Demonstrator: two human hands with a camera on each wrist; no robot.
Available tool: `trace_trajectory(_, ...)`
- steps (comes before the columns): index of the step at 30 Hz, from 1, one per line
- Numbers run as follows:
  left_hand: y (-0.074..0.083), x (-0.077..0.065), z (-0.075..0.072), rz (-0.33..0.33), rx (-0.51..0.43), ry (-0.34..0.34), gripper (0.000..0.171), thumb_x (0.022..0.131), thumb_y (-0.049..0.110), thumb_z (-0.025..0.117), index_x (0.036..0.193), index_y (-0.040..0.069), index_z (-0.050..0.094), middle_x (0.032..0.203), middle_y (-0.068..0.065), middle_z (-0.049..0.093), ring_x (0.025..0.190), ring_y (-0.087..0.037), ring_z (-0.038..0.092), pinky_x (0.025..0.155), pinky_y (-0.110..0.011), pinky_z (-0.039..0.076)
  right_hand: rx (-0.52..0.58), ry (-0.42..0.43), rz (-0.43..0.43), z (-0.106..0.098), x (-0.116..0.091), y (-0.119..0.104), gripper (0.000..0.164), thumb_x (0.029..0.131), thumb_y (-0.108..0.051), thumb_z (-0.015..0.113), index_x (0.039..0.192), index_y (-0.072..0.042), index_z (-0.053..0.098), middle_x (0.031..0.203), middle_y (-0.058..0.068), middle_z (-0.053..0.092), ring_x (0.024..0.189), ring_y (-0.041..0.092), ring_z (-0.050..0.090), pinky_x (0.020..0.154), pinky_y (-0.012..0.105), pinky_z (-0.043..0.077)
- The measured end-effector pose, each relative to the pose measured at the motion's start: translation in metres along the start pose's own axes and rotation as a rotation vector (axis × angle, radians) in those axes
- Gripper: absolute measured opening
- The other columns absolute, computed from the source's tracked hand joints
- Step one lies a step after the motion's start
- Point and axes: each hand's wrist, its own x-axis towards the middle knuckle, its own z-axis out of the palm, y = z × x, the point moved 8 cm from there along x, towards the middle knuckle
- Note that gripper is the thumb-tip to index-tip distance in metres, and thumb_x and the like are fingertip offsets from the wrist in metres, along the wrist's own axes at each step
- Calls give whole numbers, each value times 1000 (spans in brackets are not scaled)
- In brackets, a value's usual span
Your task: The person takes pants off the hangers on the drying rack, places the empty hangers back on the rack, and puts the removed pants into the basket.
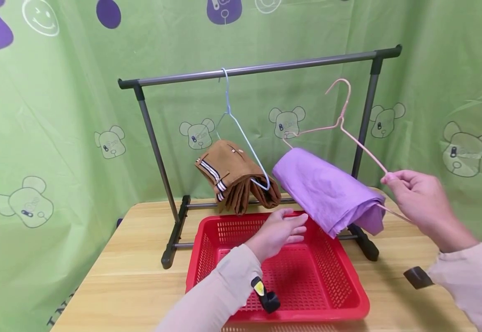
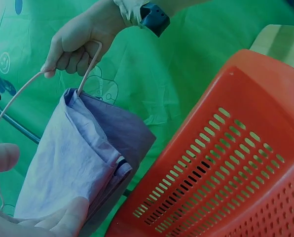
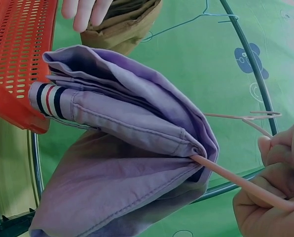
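My right hand grips one end of a pink clothes hanger, holding it up in front of the rack. Over the hanger's lower bar drapes a folded purple garment; the right wrist view shows a striped band on it. My left hand is held above the basket with its fingers extended, close to the purple garment's lower left side. In the left wrist view its fingertips overlap the cloth; whether they touch it I cannot tell. The pink hook is off the rail.
A dark metal rack stands on the wooden table. From its rail hangs a blue hanger with folded brown trousers. A red perforated basket sits in front. Behind is a green patterned curtain.
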Motion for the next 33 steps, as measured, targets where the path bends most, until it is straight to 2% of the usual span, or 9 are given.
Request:
trace_trajectory(5,-5,9,4,-26,-41,66,59,92,19,67,137,-4,38,117,-15,62,106,-34,62,91,-46,51,-3,-12,0,2,-1,1,27,102,-39,45,101,-17,62,57,3,47,40,13,32,31,33,28)
trace_trajectory(11,-13,22,7,-59,-79,149,61,92,18,67,138,-6,35,123,-20,57,116,-40,55,95,-48,48,-10,-28,0,4,-3,4,29,103,-35,45,105,-12,61,57,1,46,40,12,33,31,32,29)
trace_trajectory(15,-23,32,10,-106,-154,168,62,93,18,65,139,-9,33,131,-31,48,121,-48,47,98,-53,44,8,-32,4,5,-5,4,23,103,-33,45,102,-16,61,57,0,45,40,11,33,31,32,29)
trace_trajectory(21,-37,46,15,-201,-326,180,56,94,24,64,137,-3,42,138,-37,38,126,-52,39,100,-55,41,16,-26,5,5,-5,3,17,102,-34,46,96,-27,60,56,0,45,41,12,33,31,32,29)
trace_trajectory(28,-45,54,25,-278,-529,131,65,93,34,64,135,-9,39,139,-36,35,130,-49,36,106,-55,35,2,-27,6,6,-4,2,24,102,-36,46,101,-19,62,57,1,47,41,13,34,32,33,29)
trace_trajectory(33,-47,60,29,-283,-634,91,69,93,37,62,136,-11,37,135,-31,43,131,-45,38,109,-53,31,5,-22,-3,7,-4,-1,26,102,-36,46,103,-16,62,58,2,49,40,13,33,32,33,29)
